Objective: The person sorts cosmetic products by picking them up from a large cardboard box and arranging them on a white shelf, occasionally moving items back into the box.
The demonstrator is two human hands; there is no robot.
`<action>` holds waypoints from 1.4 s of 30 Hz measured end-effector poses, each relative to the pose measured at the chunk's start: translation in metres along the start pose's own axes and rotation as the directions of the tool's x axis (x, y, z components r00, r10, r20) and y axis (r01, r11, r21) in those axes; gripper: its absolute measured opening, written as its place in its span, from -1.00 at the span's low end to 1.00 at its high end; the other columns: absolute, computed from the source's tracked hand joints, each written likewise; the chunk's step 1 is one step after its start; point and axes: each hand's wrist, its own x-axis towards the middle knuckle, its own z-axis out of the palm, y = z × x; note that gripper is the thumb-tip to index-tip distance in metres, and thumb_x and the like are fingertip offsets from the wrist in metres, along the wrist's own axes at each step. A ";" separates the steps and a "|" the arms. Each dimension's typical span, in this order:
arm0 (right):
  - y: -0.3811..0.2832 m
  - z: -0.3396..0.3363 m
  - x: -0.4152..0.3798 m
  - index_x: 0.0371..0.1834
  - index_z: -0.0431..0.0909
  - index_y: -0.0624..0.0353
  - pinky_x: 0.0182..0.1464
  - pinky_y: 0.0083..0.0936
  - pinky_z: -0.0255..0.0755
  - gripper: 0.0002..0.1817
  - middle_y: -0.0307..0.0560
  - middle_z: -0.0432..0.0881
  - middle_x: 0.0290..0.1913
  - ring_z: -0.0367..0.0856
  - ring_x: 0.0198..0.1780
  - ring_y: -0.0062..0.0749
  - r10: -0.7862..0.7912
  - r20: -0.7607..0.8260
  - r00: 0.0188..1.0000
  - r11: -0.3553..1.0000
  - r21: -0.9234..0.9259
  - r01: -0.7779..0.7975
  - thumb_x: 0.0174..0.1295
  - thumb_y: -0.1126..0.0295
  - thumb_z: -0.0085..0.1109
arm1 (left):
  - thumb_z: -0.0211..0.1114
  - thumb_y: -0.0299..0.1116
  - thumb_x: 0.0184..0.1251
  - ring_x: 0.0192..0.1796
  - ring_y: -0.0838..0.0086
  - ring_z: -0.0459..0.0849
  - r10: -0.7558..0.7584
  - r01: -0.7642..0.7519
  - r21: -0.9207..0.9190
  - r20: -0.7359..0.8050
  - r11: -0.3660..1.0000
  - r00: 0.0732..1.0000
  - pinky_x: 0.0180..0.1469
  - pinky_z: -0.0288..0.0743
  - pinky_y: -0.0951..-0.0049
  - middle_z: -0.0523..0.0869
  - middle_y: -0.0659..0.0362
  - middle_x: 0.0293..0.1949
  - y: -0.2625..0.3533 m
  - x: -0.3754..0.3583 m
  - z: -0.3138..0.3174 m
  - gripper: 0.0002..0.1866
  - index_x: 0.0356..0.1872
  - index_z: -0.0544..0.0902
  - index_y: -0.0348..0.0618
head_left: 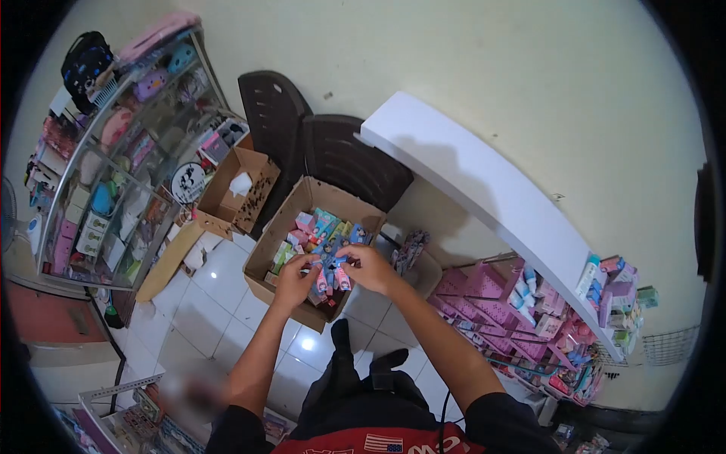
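Observation:
Over an open cardboard box full of small colourful packages, my left hand and my right hand are close together. Both have their fingers closed on small pink and blue packages, one side in each hand. Under and behind them, pink, green and blue small boxes fill the cardboard box. The exact kind of package is too small to make out.
Dark plastic chairs stand behind the box, with a smaller cardboard box to the left. A glass display case is at the far left. A white shelf top and pink baskets are at the right.

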 end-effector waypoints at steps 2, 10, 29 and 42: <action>0.036 0.019 0.014 0.01 0.67 0.28 -0.04 -0.40 0.58 -0.72 0.02 0.76 -0.16 0.73 -0.15 -0.31 0.029 0.021 0.999 0.999 -0.036 -0.028 0.22 0.51 0.27 | 0.41 -0.51 0.32 -0.03 0.41 0.74 -0.010 -0.002 0.178 0.070 0.984 0.998 -0.07 0.62 0.42 0.75 0.05 -0.08 -0.038 0.005 0.005 -0.69 0.08 0.72 -0.26; 0.164 0.084 0.060 -0.04 0.69 0.27 -0.32 -0.26 0.65 -0.69 0.22 0.75 -0.33 0.79 -0.41 -0.02 0.292 0.222 0.930 0.939 -0.249 -0.235 0.11 0.57 0.23 | 0.48 -0.36 0.18 -0.20 0.05 0.78 -0.152 0.133 0.317 0.038 0.939 0.988 -0.09 0.63 0.16 0.75 -0.17 -0.20 -0.155 0.019 0.041 -0.68 -0.06 0.77 -0.25; 0.176 0.102 0.042 0.04 0.69 0.22 0.10 -0.11 0.59 -0.68 0.33 0.70 -0.04 0.70 0.05 0.17 0.375 0.151 0.915 0.843 -0.466 -0.269 0.21 0.49 0.17 | 0.42 -0.36 0.21 -0.07 -0.09 0.74 -0.261 0.169 0.470 0.138 0.866 0.955 0.01 0.62 0.06 0.74 -0.21 -0.15 -0.155 0.023 0.057 -0.69 -0.05 0.74 -0.28; 0.058 0.004 -0.077 0.11 0.66 0.26 -0.08 -0.37 0.58 -0.72 0.12 0.74 -0.10 0.72 -0.19 -0.24 0.279 -0.289 0.916 0.957 0.008 -0.289 0.41 0.38 0.22 | 0.31 -0.37 0.49 -0.21 0.55 0.71 -0.148 0.182 -0.172 0.193 0.968 0.970 -0.18 0.58 0.48 0.76 0.14 -0.23 -0.051 -0.013 0.051 -0.77 0.03 0.70 -0.29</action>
